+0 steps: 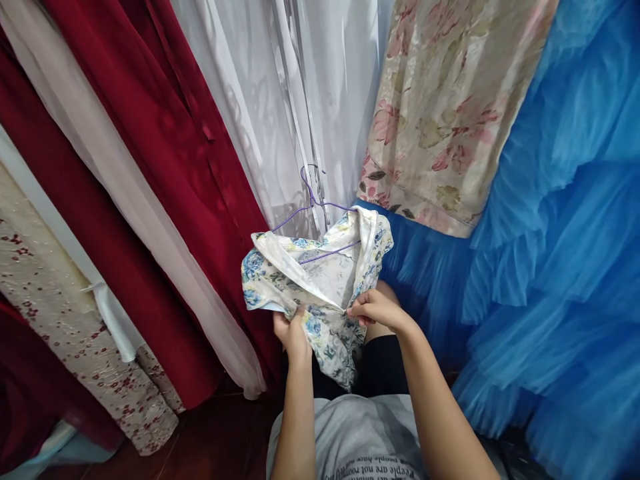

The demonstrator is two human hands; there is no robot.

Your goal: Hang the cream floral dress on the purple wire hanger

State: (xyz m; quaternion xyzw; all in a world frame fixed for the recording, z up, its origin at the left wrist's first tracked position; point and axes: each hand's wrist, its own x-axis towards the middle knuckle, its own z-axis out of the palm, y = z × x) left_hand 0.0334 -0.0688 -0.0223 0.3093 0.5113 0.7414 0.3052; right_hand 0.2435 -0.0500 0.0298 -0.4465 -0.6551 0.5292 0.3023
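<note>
A white garment with blue flowers [325,333] lies over my lap, its neck opening toward the far side. Through its shoulders runs a purple wire hanger [291,217], the hook standing up beyond the collar. My left hand [294,333] grips the garment's left side, thumb on top and the other fingers hidden under the cloth. At the lower point of the neck opening, my right hand [373,310] pinches the edge of the front. Whether a zip or a button sits between those fingertips is too small to tell.
Long red cloth [190,267] and a pale sheer strip [165,220] hang at the left. White drapes [330,87] hang ahead, beside a beige floral cloth [440,127]. Ruffled blue tulle [545,267] fills the right. Dark floor [210,440] shows at lower left.
</note>
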